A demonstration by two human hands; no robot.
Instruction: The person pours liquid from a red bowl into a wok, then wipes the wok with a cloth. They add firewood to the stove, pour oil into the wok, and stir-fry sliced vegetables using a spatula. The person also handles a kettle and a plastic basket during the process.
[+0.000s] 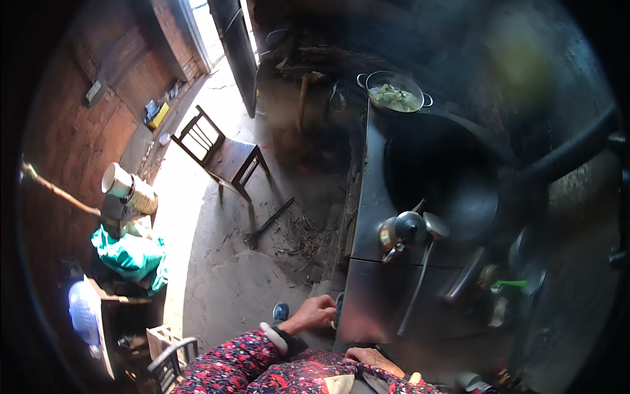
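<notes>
My left hand (315,312) hangs just left of the near corner of a metal-topped stove (366,300), fingers curled, with nothing visible in them. Low against my body, by the stove's near edge, lies my right hand (376,359); its fingers are partly hidden. A large dark wok (438,167) is set into the stove top. Near its rim stands a shiny round metal vessel with a dark knob (411,226), beside a long-handled cooking utensil (418,290). At the stove's far end, a two-handled metal pan (423,93) holds pale green food (393,97).
A wooden chair (229,156) stands on the floor near the open door (236,54). Fire tongs or a similar dark tool (270,224) and straw (302,231) lie left of the stove. A green-handled item (509,284) sits to the right. A teal bag (130,253) is at left.
</notes>
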